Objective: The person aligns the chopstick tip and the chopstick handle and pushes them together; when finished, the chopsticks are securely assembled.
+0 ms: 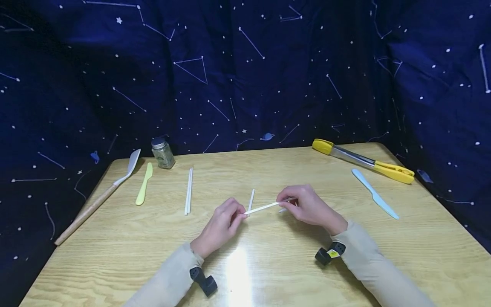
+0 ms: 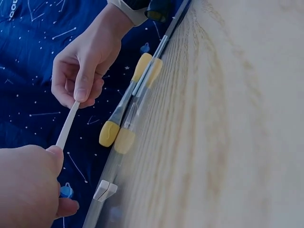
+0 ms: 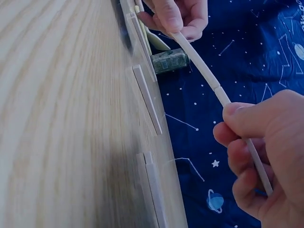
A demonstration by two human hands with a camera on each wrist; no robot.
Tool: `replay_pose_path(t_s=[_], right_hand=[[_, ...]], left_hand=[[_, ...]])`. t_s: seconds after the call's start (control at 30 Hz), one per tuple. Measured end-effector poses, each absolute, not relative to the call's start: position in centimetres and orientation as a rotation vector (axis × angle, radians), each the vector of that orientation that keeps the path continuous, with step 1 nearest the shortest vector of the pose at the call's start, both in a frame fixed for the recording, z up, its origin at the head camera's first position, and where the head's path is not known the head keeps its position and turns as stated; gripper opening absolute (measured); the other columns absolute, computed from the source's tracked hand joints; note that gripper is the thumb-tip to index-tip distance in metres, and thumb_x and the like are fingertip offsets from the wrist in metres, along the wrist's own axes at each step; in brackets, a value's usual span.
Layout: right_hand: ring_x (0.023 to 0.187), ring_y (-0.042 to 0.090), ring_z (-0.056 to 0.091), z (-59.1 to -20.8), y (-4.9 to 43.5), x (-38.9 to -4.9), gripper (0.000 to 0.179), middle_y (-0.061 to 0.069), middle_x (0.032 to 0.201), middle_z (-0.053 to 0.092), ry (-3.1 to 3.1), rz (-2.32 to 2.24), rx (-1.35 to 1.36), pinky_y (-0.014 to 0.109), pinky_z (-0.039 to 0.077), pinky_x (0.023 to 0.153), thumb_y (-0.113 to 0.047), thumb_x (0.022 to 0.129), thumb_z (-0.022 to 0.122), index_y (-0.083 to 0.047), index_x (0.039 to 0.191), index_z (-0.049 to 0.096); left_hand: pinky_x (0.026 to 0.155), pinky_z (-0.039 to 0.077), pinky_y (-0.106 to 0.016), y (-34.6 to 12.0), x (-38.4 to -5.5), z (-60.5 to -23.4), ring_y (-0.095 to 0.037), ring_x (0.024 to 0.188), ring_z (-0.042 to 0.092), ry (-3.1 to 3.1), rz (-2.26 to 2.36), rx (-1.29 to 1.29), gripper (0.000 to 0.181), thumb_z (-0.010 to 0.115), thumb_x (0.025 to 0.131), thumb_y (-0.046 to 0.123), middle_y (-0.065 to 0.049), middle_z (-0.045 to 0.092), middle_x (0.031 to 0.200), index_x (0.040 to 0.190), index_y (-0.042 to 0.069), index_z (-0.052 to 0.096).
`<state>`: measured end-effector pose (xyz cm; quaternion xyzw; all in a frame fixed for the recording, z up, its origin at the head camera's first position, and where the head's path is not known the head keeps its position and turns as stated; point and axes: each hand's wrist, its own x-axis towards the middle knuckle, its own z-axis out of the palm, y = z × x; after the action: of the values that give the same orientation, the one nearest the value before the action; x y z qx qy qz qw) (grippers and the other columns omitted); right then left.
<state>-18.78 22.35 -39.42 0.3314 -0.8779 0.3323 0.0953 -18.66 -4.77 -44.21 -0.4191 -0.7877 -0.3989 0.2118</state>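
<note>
Head view: we look forward and down over the table point(image 1: 96, 256) to its far edge. Wrist views: close, low, tilted; left faces toward the far right corner, right toward the far left; we see the white stick point(image 2: 68, 126) in both.

White lettering point(image 2: 13, 8) on starry cloth point(image 1: 268, 111), markings on glass jar point(image 1: 164, 156), none legible

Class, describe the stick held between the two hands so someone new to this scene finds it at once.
Find the wooden table before the starry blue cloth. Over its middle, the left hand and right hand face each other, a thin white stick spanning the gap. Unlike the similar sticks lying nearby, this one is pinched by both hands.
</note>
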Motion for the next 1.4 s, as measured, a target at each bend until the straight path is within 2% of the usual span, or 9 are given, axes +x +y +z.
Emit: replay_pose_path(t_s=[0.17, 0.43, 0.7, 0.9, 1.03, 1.13, 1.2, 1.3, 1.4], right_hand=[[0.069, 0.005, 0.055, -39.4, 22.2, -18.4, 0.006, 0.003, 0.086, 0.071, -2.625, 1.026, 0.955, 0.021, 0.051, 0.062, -0.004, 0.086, 0.071, -0.009, 0.089, 0.071], [0.064, 0.002, 0.052, -39.2, 22.0, -18.3, 0.005, -0.001, 0.082, 0.068, -2.63, 1.036, 0.97, 0.02, 0.049, 0.058, -0.002, 0.086, 0.069, -0.007, 0.088, 0.07], [0.066, 0.002, 0.053, -38.7, 22.0, -18.3, 0.007, -0.002, 0.082, 0.069, -2.621, 1.02, 0.989, 0.021, 0.049, 0.058, -0.003, 0.086, 0.07, -0.009, 0.087, 0.071], [0.066, 0.001, 0.051, -38.5, 21.2, -17.8, 0.006, -0.004, 0.081, 0.069, -2.609, 0.997, 1.108, 0.021, 0.046, 0.055, -0.002, 0.085, 0.07, -0.008, 0.086, 0.07], [0.07, 0.002, 0.054, -38.3, 21.1, -17.6, 0.005, -0.004, 0.083, 0.07, -2.632, 0.981, 1.149, 0.023, 0.05, 0.061, -0.006, 0.087, 0.069, -0.011, 0.087, 0.071], [0.075, 0.003, 0.058, -38.3, 21.0, -17.5, 0.005, -0.005, 0.084, 0.07, -2.62, 0.975, 1.175, 0.026, 0.05, 0.071, -0.011, 0.088, 0.069, -0.015, 0.087, 0.072], [0.078, 0.003, 0.059, -38.3, 21.0, -17.5, 0.004, -0.009, 0.083, 0.069, -2.59, 0.952, 1.194, 0.028, 0.046, 0.078, -0.015, 0.088, 0.07, -0.017, 0.086, 0.072], [0.083, 0.004, 0.057, -38.5, 20.9, -17.5, 0.003, -0.016, 0.084, 0.068, -2.552, 0.905, 1.209, 0.034, 0.035, 0.082, -0.02, 0.086, 0.071, -0.022, 0.083, 0.071], [0.09, 0.006, 0.055, -38.6, 20.8, -17.5, 0.003, -0.013, 0.089, 0.068, -2.529, 0.905, 1.222, 0.036, 0.029, 0.082, -0.023, 0.085, 0.072, -0.023, 0.082, 0.07]], left_hand=[[0.055, 0.04, -0.013, -4.6, -18.4, -44.1, -0.005, 0.065, 0.044, -2.219, -1.102, -1.13, 0.009, 0.069, 0.085, 0.001, 0.0, 0.051, 0.076, 0.084, 0.003, 0.061], [0.057, 0.043, -0.014, -4.6, -18.1, -43.8, -0.006, 0.067, 0.047, -2.227, -1.089, -1.066, 0.009, 0.07, 0.084, 0.001, -0.002, 0.054, 0.079, 0.084, 0.003, 0.062], [0.049, 0.036, -0.012, -5.1, -18.7, -43.3, 0.001, 0.058, 0.04, -2.256, -1.164, -1.174, 0.009, 0.073, 0.082, 0.004, 0.002, 0.056, 0.073, 0.081, 0.007, 0.065], [0.048, 0.037, -0.015, -4.9, -18.2, -43.0, 0.002, 0.056, 0.039, -2.372, -1.301, -1.211, 0.006, 0.072, 0.084, 0.006, 0.004, 0.055, 0.069, 0.082, 0.008, 0.068], [0.047, 0.035, -0.015, -4.7, -18.0, -42.8, 0.002, 0.054, 0.039, -2.421, -1.433, -1.258, 0.006, 0.071, 0.084, 0.005, 0.003, 0.055, 0.067, 0.082, 0.009, 0.068], [0.048, 0.033, -0.015, -4.6, -17.9, -42.7, 0.001, 0.053, 0.038, -2.462, -1.56, -1.332, 0.004, 0.069, 0.086, 0.004, 0.0, 0.056, 0.067, 0.086, 0.008, 0.068], [0.049, 0.033, -0.015, -4.6, -17.8, -42.7, 0.001, 0.054, 0.039, -2.486, -1.64, -1.4, 0.004, 0.067, 0.087, 0.005, -0.003, 0.06, 0.069, 0.091, 0.006, 0.067], [0.052, 0.036, -0.014, -4.6, -17.7, -42.8, 0.002, 0.058, 0.043, -2.506, -1.774, -1.493, 0.014, 0.065, 0.089, 0.007, -0.011, 0.065, 0.077, 0.102, 0.001, 0.063], [0.053, 0.037, -0.015, -4.5, -17.7, -42.9, 0.001, 0.06, 0.045, -2.475, -1.91, -1.551, 0.024, 0.064, 0.089, 0.003, -0.018, 0.066, 0.082, 0.111, -0.002, 0.057]])
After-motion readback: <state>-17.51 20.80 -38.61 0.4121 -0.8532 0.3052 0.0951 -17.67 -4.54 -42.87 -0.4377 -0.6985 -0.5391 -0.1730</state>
